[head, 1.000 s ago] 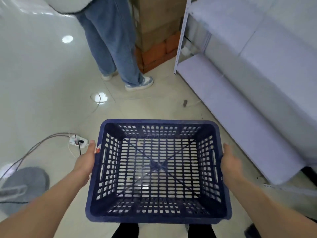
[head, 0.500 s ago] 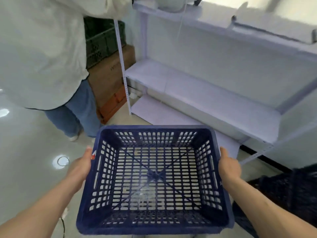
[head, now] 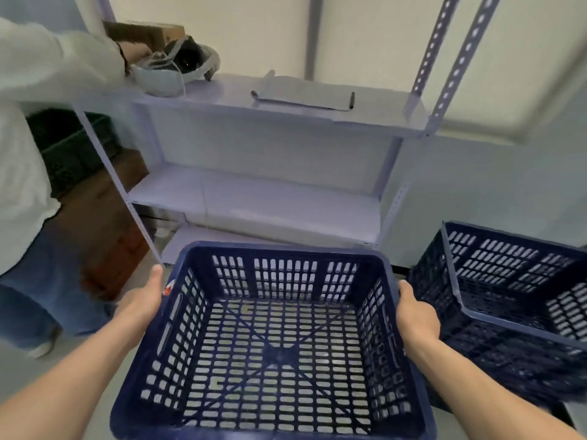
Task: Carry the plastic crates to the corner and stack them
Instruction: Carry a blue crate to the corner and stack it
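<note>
Navy plastic crate (head: pixel 273 354) hung between both hands, the left hand (head: pixel 139 308) gripping its left wall and the right hand (head: pixel 416 312) its right wall, thumbs along the rim. Just right of the right hand sat stacked blue crates (head: pixel 508 296); ahead of both hands stood a lilac shelving unit (head: pixel 254 198).

The blue crate (head: pixel 279 344) runs off the bottom edge at its near rim. Its side walls hide the fingers of the left hand (head: pixel 141 304) and the right hand (head: pixel 416 315) that grip it; only thumbs and backs show. The stack of crates (head: pixel 508 296) at right is cut by the right edge and smeared, so its count cannot be told. The other person (head: pixel 25 154) is cropped at left and top. The grey object (head: pixel 168 77) on the shelf rack (head: pixel 286 198) is too blurred to name.
</note>
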Demonstrator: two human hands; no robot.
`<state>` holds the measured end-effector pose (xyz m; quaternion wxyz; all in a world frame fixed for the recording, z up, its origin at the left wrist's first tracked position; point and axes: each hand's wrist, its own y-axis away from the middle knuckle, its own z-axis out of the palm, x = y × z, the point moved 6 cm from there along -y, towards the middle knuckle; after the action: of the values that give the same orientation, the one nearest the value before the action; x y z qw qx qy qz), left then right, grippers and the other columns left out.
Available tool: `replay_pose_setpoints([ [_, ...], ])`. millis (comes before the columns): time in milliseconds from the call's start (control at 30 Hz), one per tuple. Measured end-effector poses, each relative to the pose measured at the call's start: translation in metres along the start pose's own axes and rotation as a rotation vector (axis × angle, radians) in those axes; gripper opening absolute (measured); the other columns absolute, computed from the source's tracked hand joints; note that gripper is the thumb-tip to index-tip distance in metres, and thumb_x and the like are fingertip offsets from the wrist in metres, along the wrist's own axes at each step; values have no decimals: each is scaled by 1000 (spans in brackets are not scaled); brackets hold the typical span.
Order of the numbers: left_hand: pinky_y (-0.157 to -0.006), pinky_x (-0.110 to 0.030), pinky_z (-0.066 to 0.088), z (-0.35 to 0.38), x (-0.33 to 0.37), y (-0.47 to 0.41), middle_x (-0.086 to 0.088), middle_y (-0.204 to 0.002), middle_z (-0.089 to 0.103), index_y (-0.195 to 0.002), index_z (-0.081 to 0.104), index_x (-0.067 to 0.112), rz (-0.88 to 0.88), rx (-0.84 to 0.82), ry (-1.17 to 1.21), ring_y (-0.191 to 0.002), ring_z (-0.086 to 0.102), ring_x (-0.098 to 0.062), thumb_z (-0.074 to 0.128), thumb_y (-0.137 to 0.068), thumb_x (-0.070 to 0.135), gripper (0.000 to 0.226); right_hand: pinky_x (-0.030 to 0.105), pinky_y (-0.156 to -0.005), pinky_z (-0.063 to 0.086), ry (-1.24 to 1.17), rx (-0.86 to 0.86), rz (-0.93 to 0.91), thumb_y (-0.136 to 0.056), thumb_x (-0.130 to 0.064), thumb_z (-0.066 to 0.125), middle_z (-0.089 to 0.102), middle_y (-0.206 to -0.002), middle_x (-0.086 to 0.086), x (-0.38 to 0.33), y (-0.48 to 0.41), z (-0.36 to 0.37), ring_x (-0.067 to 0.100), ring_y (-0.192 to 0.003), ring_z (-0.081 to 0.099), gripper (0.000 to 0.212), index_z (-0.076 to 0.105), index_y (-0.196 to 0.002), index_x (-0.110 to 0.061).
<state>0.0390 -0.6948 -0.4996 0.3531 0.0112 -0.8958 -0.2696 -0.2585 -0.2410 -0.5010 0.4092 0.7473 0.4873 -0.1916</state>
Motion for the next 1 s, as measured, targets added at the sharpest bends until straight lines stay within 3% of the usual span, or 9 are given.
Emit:
replay_pose_setpoints([
  [133, -86, -51, 55, 29, 44, 45, -25, -110, 68, -120, 65, 0, 64, -10, -67, -90, 66, -40, 22, -78, 92, 109, 38, -57, 37, -18, 55, -1, -103, -64, 37, 58, -68, 12, 17, -13, -56, 29, -59, 51, 68, 52, -66, -9],
  [300, -99, -53, 48, 63, 88, 61, -32, -133, 57, -134, 56, -7, 184, -20, -202, -114, 60, -46, 19, -83, 86, 112, 34, -57, 36, 41, 126, 38, -102, -67, 31, 58, -77, 10, 43, -21, -102, 26, -62, 50, 68, 51, -72, -10],
  [400, -101, -50, 46, 77, 115, 72, -36, -134, 55, -132, 55, -11, 292, -31, -296, -118, 57, -47, 19, -91, 77, 104, 34, -54, 34, 16, 181, 59, -103, -65, 32, 56, -72, 9, 55, -16, -121, 26, -59, 49, 67, 48, -66, -11],
  [533, -100, -49, 45, 97, 145, 77, -35, -132, 58, -127, 62, -9, 463, -114, -393, -119, 58, -45, 10, -79, 82, 115, 36, -59, 39, -41, 248, 103, -104, -61, 35, 63, -75, 11, 75, -1, -136, 29, -65, 55, 68, 54, -68, -7],
  [600, -101, -48, 44, 106, 158, 78, -34, -131, 58, -124, 63, -9, 534, -156, -479, -120, 57, -44, 12, -89, 74, 104, 37, -58, 39, -68, 282, 132, -104, -59, 37, 63, -75, 12, 85, 8, -141, 29, -65, 56, 67, 55, -69, -5],
  [733, -93, -47, 51, 123, 173, 69, -28, -118, 67, -107, 72, -3, 621, -232, -578, -103, 64, -39, 10, -84, 83, 109, 37, -60, 38, -82, 342, 153, -105, -54, 36, 61, -72, 13, 103, 36, -147, 30, -65, 54, 64, 51, -71, -3],
  [833, -84, -47, 56, 140, 180, 67, -21, -96, 71, -88, 71, 4, 673, -309, -631, -83, 66, -35, 10, -78, 88, 105, 39, -64, 41, -117, 391, 203, -104, -53, 36, 62, -76, 13, 121, 59, -149, 31, -69, 56, 64, 60, -75, -2],
  [1000, -70, -41, 57, 167, 185, 87, -18, -77, 70, -80, 69, 2, 733, -427, -656, -71, 68, -34, 17, -89, 80, 94, 39, -74, 42, -161, 478, 304, -102, -55, 37, 67, -90, 17, 160, 97, -156, 30, -73, 57, 64, 70, -88, -2],
])
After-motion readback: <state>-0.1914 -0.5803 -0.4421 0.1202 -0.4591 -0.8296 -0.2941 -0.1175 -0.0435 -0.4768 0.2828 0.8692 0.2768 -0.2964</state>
